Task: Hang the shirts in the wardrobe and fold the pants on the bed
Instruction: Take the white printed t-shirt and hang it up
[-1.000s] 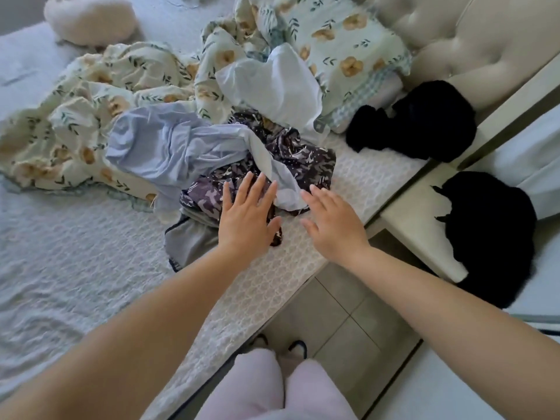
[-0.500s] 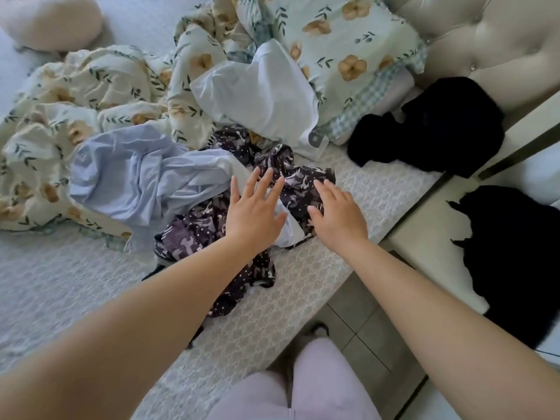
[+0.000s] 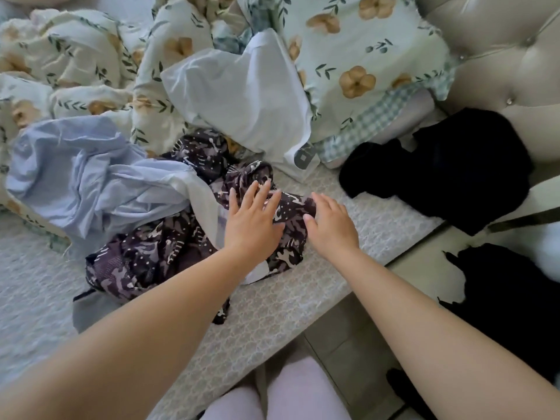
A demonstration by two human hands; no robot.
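Observation:
A heap of clothes lies near the bed's (image 3: 272, 307) right edge. On top is a crumpled dark purple patterned garment (image 3: 157, 253). My left hand (image 3: 251, 221) lies flat on it with straight, spread fingers. My right hand (image 3: 331, 224) is just to the right, fingers extended, touching the same garment's right end. A light blue shirt (image 3: 85, 174) is bunched to the left, and a white shirt (image 3: 236, 95) with a grey tag lies behind. A grey piece (image 3: 91, 310) pokes out below the patterned one.
A floral quilt (image 3: 91, 74) and a floral pillow (image 3: 363, 62) fill the back of the bed. Black clothing (image 3: 439, 174) sits by the tufted beige headboard (image 3: 500, 56). More black cloth (image 3: 509, 292) lies on a nightstand to the right. Tiled floor (image 3: 348, 344) is below.
Both hands have reached forward onto the purple patterned garment; the view has moved closer to the pile.

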